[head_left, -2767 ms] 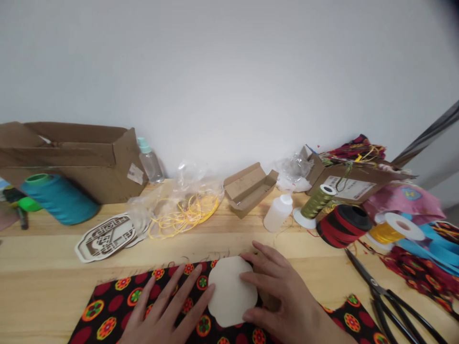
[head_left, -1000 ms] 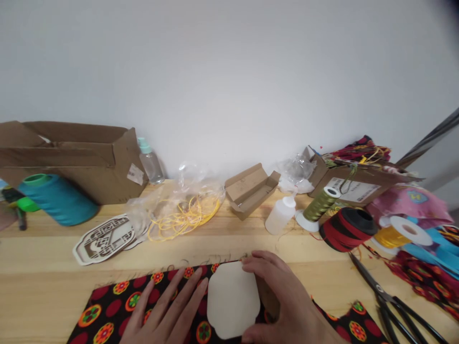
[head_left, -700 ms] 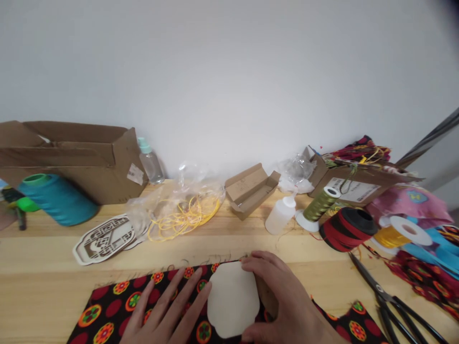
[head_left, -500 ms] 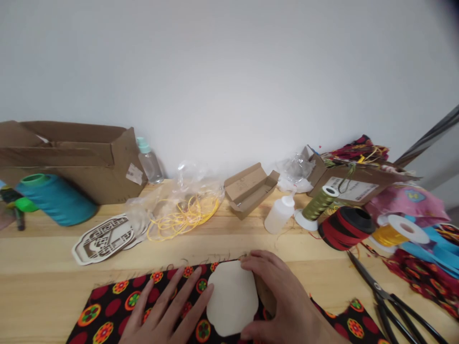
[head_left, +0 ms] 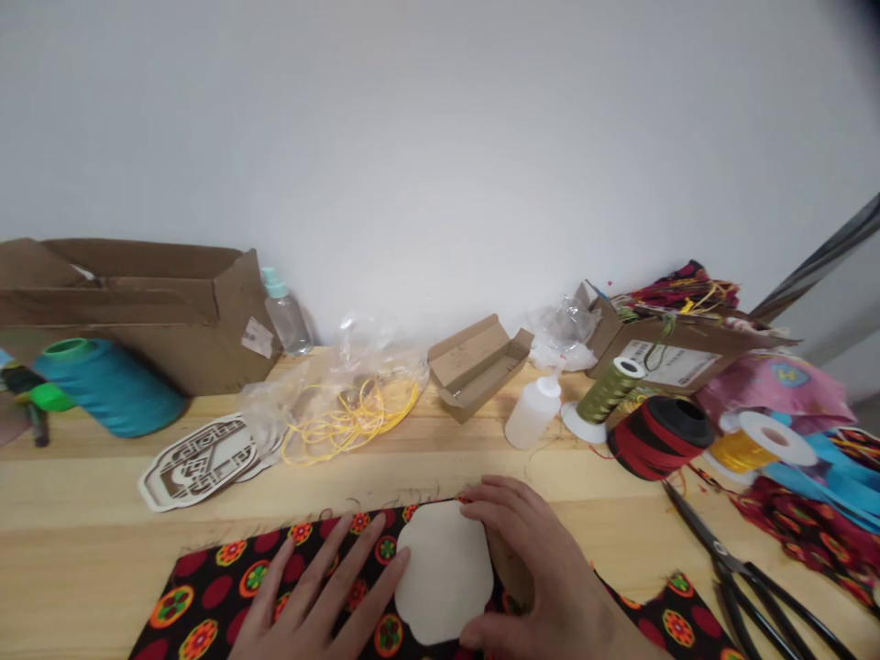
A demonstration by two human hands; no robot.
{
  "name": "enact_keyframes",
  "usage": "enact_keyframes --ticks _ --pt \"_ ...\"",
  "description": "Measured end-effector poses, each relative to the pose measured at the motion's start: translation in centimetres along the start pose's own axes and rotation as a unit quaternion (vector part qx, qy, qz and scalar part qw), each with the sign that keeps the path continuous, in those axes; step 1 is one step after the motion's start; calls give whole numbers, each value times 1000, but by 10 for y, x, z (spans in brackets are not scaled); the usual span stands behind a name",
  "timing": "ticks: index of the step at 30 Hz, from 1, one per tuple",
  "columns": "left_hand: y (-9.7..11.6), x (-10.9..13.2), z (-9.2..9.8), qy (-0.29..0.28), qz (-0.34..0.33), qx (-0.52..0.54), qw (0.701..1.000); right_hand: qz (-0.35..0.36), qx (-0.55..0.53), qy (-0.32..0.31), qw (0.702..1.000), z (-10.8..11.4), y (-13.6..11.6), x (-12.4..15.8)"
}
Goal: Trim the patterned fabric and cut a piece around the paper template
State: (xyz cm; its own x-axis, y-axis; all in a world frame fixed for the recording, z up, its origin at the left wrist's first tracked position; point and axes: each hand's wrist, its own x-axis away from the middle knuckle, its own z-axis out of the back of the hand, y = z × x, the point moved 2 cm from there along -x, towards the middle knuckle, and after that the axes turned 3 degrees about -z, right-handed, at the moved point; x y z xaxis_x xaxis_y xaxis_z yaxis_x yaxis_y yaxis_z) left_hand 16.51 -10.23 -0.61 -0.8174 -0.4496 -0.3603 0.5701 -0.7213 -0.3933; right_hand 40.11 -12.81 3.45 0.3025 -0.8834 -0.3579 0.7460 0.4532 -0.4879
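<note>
A pale plate with scalloped edges (head_left: 445, 573) lies flat on dark patterned fabric (head_left: 226, 591) at the front of the wooden table. My left hand (head_left: 323, 596) rests with spread fingers on the fabric, one fingertip touching the plate's left edge. My right hand (head_left: 543, 577) curves round the plate's right side, with fingertips at its upper right corner and the thumb at its lower right. A brown piece (head_left: 510, 573) shows partly under my right palm; the hand hides the rest.
Black scissors (head_left: 720, 555) lie at the right, near thread spools (head_left: 661, 438) and fabric scraps. Behind stand a white bottle (head_left: 533, 414), a small open carton (head_left: 478, 367) and a plastic bag with yellow cord (head_left: 350, 417). Cut-out plates (head_left: 196, 463) and a teal cone (head_left: 114, 387) are left.
The view has shifted very slightly. Both hands, the pale plate and the fabric keep nearly the same positions.
</note>
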Motion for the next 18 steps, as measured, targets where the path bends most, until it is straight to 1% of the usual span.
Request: enact_keyframes --ticks 5,9,13,15,17,18 --pt "-1 1 1 -18 -12 0 1000 15 -2 16 1000 6 -7 -5" --pt "-2 0 5 -69 -12 29 997 -12 -17 14 1000 7 -12 -9" --pt "-3 -9 17 -135 22 114 984 -36 -35 14 999 4 -12 -9" --pt "-3 -15 25 -164 40 144 975 -48 -60 9 997 5 -10 -10" --pt "-3 -18 32 -167 53 156 972 -60 -100 21 993 12 -9 -11" --pt "-3 -18 35 -160 57 160 972 -69 -118 37 990 19 -8 -11"
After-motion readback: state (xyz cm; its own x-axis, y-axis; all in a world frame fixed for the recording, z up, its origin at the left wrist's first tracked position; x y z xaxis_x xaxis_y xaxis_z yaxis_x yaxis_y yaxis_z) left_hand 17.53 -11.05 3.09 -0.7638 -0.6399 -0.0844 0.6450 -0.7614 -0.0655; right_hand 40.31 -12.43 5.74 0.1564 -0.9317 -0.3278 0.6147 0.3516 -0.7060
